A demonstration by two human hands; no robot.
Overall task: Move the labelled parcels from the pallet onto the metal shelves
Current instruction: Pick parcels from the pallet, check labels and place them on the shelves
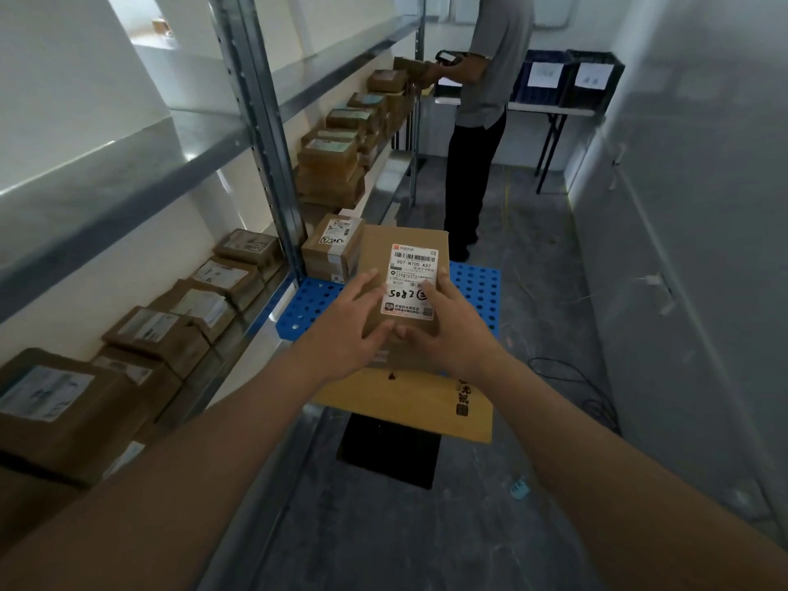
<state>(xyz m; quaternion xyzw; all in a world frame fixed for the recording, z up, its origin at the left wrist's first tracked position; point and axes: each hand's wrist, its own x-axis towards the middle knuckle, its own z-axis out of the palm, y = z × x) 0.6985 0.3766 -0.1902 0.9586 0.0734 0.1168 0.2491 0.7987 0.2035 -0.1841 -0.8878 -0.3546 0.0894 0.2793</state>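
Now your left hand (346, 317) and right hand (443, 322) grip a labelled cardboard parcel (405, 266) from both sides, fingers curled over its top face, above the blue pallet (477, 287). Another parcel (332, 247) sits on the pallet beside the metal shelves (256, 134).

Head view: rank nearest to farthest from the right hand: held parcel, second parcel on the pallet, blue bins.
From the right hand:
1. Held parcel, touching it, under its fingers.
2. Second parcel, beyond and left, on the blue pallet.
3. Blue bins, far end, on a table at right.
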